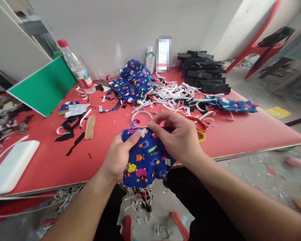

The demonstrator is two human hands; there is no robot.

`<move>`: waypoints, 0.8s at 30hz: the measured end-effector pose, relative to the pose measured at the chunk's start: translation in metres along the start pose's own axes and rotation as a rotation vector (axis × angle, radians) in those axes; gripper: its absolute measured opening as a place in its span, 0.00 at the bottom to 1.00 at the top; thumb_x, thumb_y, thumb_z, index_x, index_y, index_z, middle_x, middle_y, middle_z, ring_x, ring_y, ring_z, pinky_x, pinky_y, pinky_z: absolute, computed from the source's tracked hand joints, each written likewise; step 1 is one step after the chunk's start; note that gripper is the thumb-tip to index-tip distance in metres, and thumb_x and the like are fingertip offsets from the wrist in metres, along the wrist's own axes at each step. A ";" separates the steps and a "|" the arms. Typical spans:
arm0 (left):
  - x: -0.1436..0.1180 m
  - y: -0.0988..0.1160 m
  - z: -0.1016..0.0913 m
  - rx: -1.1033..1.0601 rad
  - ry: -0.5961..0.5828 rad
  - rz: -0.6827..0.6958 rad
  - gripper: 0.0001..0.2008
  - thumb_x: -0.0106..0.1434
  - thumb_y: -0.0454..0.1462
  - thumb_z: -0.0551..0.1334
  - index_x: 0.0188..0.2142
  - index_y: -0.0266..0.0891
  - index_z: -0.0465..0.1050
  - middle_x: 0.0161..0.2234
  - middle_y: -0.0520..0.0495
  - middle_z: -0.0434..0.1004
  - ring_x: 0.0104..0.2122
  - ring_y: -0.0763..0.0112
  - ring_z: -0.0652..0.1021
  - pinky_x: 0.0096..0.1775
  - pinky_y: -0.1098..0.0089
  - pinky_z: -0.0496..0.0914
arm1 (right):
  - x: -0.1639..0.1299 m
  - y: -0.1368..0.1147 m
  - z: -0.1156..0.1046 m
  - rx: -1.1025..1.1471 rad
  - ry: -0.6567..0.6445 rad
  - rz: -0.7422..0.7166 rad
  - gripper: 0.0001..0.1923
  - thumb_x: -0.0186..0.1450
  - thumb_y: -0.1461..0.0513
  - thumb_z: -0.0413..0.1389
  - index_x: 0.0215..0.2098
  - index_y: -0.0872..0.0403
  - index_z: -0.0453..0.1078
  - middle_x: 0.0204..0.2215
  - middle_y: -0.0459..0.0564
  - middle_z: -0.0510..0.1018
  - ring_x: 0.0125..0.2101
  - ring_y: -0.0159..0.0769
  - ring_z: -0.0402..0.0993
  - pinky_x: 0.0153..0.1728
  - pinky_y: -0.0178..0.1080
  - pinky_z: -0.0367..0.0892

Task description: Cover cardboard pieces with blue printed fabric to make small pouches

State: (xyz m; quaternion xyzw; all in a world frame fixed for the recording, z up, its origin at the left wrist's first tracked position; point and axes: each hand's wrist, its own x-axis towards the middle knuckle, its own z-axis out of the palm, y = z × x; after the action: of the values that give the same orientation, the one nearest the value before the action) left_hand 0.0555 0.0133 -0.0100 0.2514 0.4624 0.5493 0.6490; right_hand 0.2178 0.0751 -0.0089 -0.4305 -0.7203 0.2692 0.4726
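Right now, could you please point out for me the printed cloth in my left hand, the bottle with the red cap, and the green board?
Printed cloth (146,158), head view: middle of its visible side.
Bottle (81,74), head view: its label.
Green board (43,86), head view: middle of its green face.

A pale wall (102,26) stands behind a red table (263,130) — a red chair (256,50) sits to the right — and scraps (271,171) litter the grey floor (240,177).
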 end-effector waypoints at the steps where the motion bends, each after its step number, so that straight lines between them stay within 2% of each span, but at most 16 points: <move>1: 0.002 0.000 0.000 -0.018 0.041 0.003 0.18 0.60 0.51 0.74 0.38 0.39 0.83 0.33 0.40 0.87 0.37 0.48 0.87 0.39 0.52 0.83 | 0.001 0.001 -0.001 -0.001 0.057 0.022 0.09 0.68 0.55 0.64 0.43 0.49 0.75 0.44 0.51 0.83 0.38 0.39 0.78 0.39 0.43 0.71; 3: 0.007 0.000 -0.004 -0.044 0.150 0.024 0.20 0.60 0.53 0.73 0.37 0.39 0.82 0.34 0.39 0.87 0.38 0.46 0.87 0.40 0.51 0.82 | -0.001 0.000 -0.005 -0.043 0.144 0.035 0.15 0.67 0.52 0.64 0.48 0.49 0.73 0.51 0.55 0.80 0.42 0.42 0.77 0.40 0.45 0.71; 4: 0.011 0.001 -0.007 -0.056 0.214 0.051 0.20 0.60 0.54 0.73 0.37 0.39 0.82 0.34 0.40 0.87 0.39 0.45 0.87 0.40 0.50 0.82 | -0.003 -0.003 -0.008 -0.084 0.160 0.022 0.15 0.68 0.50 0.63 0.46 0.49 0.73 0.49 0.56 0.80 0.42 0.43 0.76 0.40 0.45 0.71; 6: 0.018 0.001 -0.014 -0.087 0.346 0.119 0.20 0.59 0.54 0.74 0.37 0.40 0.81 0.35 0.41 0.87 0.41 0.46 0.87 0.41 0.52 0.82 | -0.010 -0.012 -0.014 -0.167 0.102 -0.016 0.16 0.71 0.47 0.60 0.35 0.50 0.74 0.34 0.53 0.80 0.33 0.40 0.74 0.33 0.43 0.68; 8: 0.024 0.001 -0.020 -0.122 0.463 0.193 0.20 0.57 0.54 0.75 0.38 0.41 0.81 0.35 0.43 0.86 0.42 0.48 0.86 0.41 0.54 0.82 | -0.018 -0.024 -0.018 -0.210 -0.090 -0.009 0.27 0.73 0.44 0.55 0.22 0.50 0.71 0.18 0.47 0.71 0.21 0.35 0.66 0.24 0.40 0.60; 10: 0.027 0.001 -0.023 -0.136 0.552 0.268 0.20 0.56 0.53 0.76 0.38 0.43 0.80 0.34 0.46 0.85 0.42 0.51 0.86 0.42 0.57 0.82 | -0.025 -0.033 -0.017 -0.189 -0.351 0.081 0.33 0.71 0.41 0.56 0.15 0.50 0.68 0.11 0.44 0.63 0.14 0.30 0.56 0.17 0.39 0.49; 11: 0.027 0.001 -0.022 -0.131 0.593 0.314 0.19 0.57 0.53 0.76 0.38 0.43 0.79 0.33 0.47 0.84 0.41 0.53 0.86 0.42 0.59 0.81 | -0.027 -0.036 -0.013 -0.118 -0.466 0.156 0.32 0.69 0.40 0.59 0.16 0.50 0.71 0.10 0.43 0.64 0.13 0.30 0.57 0.16 0.38 0.48; 12: 0.026 0.002 -0.020 -0.119 0.629 0.365 0.17 0.59 0.52 0.75 0.38 0.44 0.79 0.33 0.48 0.84 0.41 0.55 0.85 0.42 0.60 0.81 | -0.030 -0.038 -0.008 0.006 -0.548 0.240 0.28 0.67 0.41 0.62 0.19 0.50 0.75 0.12 0.43 0.69 0.14 0.31 0.62 0.16 0.37 0.53; 13: 0.025 0.002 -0.018 -0.105 0.660 0.413 0.16 0.60 0.51 0.74 0.38 0.44 0.79 0.32 0.50 0.83 0.41 0.57 0.85 0.42 0.62 0.80 | -0.032 -0.039 -0.001 0.179 -0.592 0.332 0.23 0.64 0.42 0.65 0.26 0.50 0.79 0.17 0.44 0.77 0.18 0.33 0.70 0.18 0.37 0.62; 15: 0.022 0.001 -0.010 -0.098 0.686 0.481 0.14 0.63 0.50 0.72 0.38 0.44 0.78 0.33 0.50 0.83 0.41 0.60 0.85 0.42 0.65 0.79 | -0.034 -0.039 0.015 0.579 -0.537 0.501 0.19 0.59 0.47 0.71 0.39 0.50 0.81 0.33 0.47 0.87 0.32 0.40 0.83 0.34 0.40 0.78; 17: 0.020 -0.001 -0.002 -0.135 0.648 0.498 0.15 0.66 0.52 0.69 0.38 0.44 0.79 0.35 0.50 0.84 0.41 0.60 0.85 0.42 0.65 0.79 | -0.036 -0.036 0.030 0.862 -0.322 0.606 0.24 0.53 0.53 0.76 0.44 0.49 0.79 0.42 0.47 0.88 0.41 0.43 0.86 0.47 0.45 0.80; 19: 0.019 -0.004 0.005 -0.189 0.579 0.488 0.16 0.68 0.53 0.67 0.38 0.44 0.80 0.37 0.49 0.85 0.41 0.59 0.85 0.41 0.63 0.79 | -0.036 -0.031 0.041 0.978 -0.135 0.674 0.24 0.50 0.57 0.77 0.44 0.48 0.79 0.43 0.47 0.88 0.42 0.43 0.86 0.50 0.47 0.81; 20: 0.018 -0.006 0.008 -0.213 0.532 0.477 0.16 0.68 0.53 0.67 0.38 0.44 0.80 0.38 0.48 0.85 0.41 0.59 0.85 0.41 0.62 0.79 | -0.035 -0.028 0.044 0.999 -0.083 0.706 0.23 0.51 0.57 0.77 0.43 0.49 0.80 0.42 0.48 0.89 0.42 0.43 0.86 0.51 0.48 0.81; 24: 0.017 -0.012 0.016 -0.237 0.352 0.422 0.09 0.58 0.41 0.77 0.34 0.43 0.81 0.36 0.51 0.85 0.40 0.60 0.85 0.45 0.61 0.80 | -0.026 -0.018 0.045 0.966 0.016 0.769 0.18 0.52 0.53 0.77 0.35 0.54 0.82 0.35 0.51 0.89 0.35 0.43 0.86 0.48 0.50 0.82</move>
State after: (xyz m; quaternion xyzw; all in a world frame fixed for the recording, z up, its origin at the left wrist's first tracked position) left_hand 0.0751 0.0293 -0.0185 0.1655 0.4381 0.7573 0.4551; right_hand 0.1747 0.0443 -0.0249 -0.3988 -0.3064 0.7129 0.4888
